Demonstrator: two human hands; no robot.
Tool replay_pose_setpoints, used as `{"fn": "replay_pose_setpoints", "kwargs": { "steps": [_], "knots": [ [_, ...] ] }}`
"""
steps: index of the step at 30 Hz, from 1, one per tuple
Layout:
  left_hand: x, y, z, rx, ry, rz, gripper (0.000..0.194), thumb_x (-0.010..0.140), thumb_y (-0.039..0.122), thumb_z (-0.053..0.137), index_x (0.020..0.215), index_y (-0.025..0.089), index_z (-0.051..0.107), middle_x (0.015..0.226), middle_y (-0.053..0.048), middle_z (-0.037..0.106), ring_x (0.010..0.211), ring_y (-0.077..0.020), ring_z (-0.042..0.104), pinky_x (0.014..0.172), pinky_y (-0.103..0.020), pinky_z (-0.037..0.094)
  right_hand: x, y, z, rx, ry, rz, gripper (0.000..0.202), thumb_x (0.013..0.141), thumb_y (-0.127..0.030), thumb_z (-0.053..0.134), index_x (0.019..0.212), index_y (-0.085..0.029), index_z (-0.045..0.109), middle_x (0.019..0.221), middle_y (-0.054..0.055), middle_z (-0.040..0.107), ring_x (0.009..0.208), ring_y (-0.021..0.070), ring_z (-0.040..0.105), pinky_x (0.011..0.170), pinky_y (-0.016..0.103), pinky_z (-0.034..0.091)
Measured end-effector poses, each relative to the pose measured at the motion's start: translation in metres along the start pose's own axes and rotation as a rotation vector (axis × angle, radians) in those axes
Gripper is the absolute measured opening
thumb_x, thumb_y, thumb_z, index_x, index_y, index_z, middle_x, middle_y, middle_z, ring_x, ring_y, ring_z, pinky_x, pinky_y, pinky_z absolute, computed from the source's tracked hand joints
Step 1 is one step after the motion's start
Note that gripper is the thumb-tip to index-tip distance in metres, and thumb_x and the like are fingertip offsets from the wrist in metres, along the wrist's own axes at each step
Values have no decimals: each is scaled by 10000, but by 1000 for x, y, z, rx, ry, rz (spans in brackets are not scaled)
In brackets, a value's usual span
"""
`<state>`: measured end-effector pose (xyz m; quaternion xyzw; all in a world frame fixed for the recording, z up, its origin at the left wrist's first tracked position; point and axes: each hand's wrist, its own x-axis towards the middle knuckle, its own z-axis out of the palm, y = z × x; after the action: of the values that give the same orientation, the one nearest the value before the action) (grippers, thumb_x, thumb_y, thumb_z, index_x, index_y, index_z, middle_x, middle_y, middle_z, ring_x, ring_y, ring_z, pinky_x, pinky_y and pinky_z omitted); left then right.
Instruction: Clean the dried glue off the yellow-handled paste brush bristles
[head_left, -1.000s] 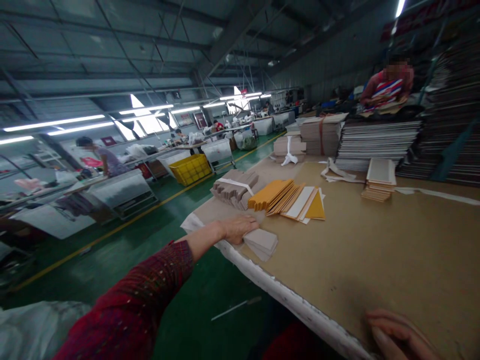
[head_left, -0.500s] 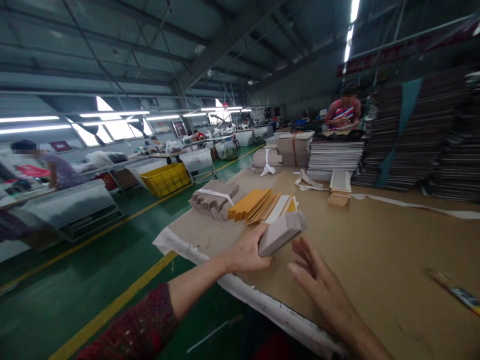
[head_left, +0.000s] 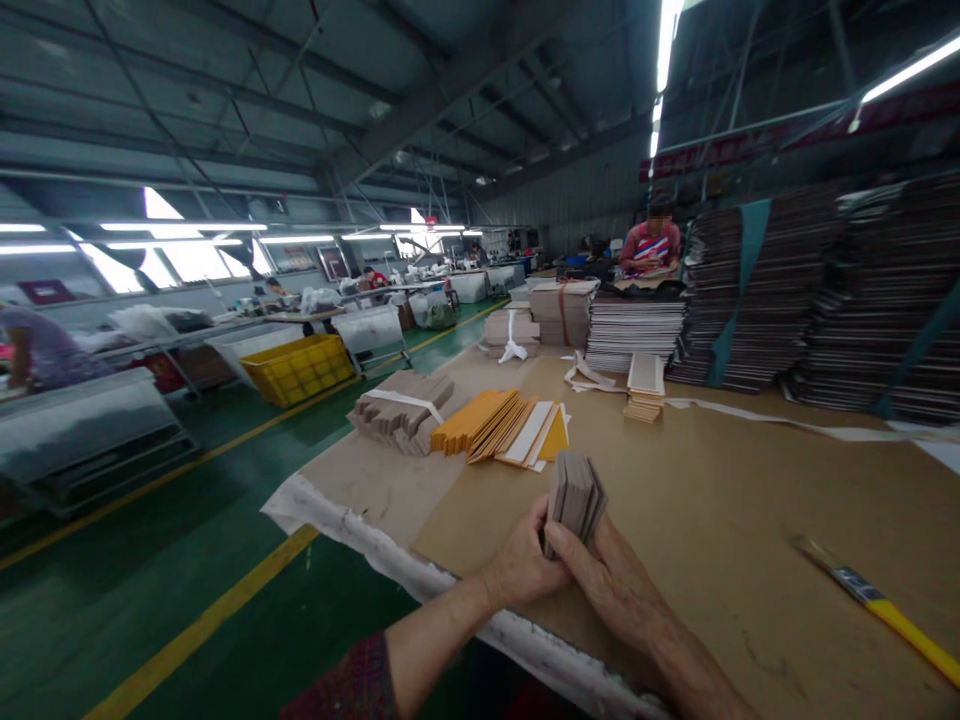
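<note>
Right now both hands clasp a small stack of grey cards [head_left: 576,494], stood on edge just above the brown surface [head_left: 720,520]: the left hand [head_left: 525,565] grips its near side, the right hand [head_left: 611,580] wraps the other. Beyond them lie fanned yellow sheets [head_left: 487,425]; a brush [head_left: 874,600] lies off to the right.

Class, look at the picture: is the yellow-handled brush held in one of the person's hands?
No: the brush lies alone on the table, while the left hand and right hand clasp the cardboard stack.

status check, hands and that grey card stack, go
Left hand and right hand both clamped on grey card stack, held upright above the table. Yellow-handled brush lies apart, right. Nothing blocking.
</note>
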<state>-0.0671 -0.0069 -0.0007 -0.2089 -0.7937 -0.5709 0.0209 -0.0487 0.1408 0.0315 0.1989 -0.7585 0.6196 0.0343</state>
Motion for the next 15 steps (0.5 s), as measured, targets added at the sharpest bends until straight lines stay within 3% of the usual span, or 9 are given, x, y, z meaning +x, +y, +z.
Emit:
{"fn": "replay_pose_setpoints", "kwargs": {
  "steps": [3, 5, 7, 9, 12, 15],
  "knots": [
    [0, 2, 2, 31, 16, -59, 578, 658, 250, 755, 1181, 207, 514, 1115, -46, 645, 1053, -251, 600, 919, -381, 503, 7, -10, -14, -58, 146, -92, 784, 922, -487, 466, 1543, -190, 91, 1594, 142, 227, 1462, 295, 205, 1164, 581, 178],
    [0, 2, 3, 62, -1, -66, 574, 660, 267, 757, 1175, 201, 512, 1121, -60, 636, 1052, -260, 598, 912, -390, 505, 14, -16, -22, -162, 188, -275, 731, 938, -426, 465, 1546, -223, 114, 1624, 83, 153, 1480, 278, 128, 1185, 555, 139],
    [-1, 1, 5, 111, -12, -56, 591, 662, 287, 759, 1187, 198, 501, 1130, -74, 629, 1054, -269, 598, 910, -401, 506, 21, -21, -27, -262, 132, -397, 582, 960, -363, 440, 1512, -270, 280, 1593, 31, 277, 1466, 258, 201, 1197, 506, 162],
    [-2, 2, 7, 180, -17, -45, 631, 674, 321, 753, 1230, 214, 473, 1144, -79, 623, 1042, -272, 605, 892, -407, 517, 24, -25, -29, -295, 61, -424, 480, 976, -350, 409, 1454, -298, 413, 1534, 4, 401, 1443, 250, 274, 1197, 481, 196],
    [-1, 10, 1, 326, -38, -15, 673, 694, 367, 734, 1282, 257, 425, 1149, -75, 629, 1000, -263, 625, 842, -379, 544, 16, -26, -33, -262, 87, -389, 499, 979, -388, 380, 1470, -300, 385, 1566, -8, 339, 1457, 263, 234, 1197, 518, 179],
    [1, 23, -27, 460, -42, 20, 701, 688, 365, 732, 1305, 265, 415, 1207, -69, 611, 1057, -265, 600, 894, -347, 522, -7, -8, -49, -287, 151, -257, 511, 957, -425, 406, 1460, -334, 399, 1553, -19, 360, 1435, 272, 294, 1186, 529, 218]
  ]
}}
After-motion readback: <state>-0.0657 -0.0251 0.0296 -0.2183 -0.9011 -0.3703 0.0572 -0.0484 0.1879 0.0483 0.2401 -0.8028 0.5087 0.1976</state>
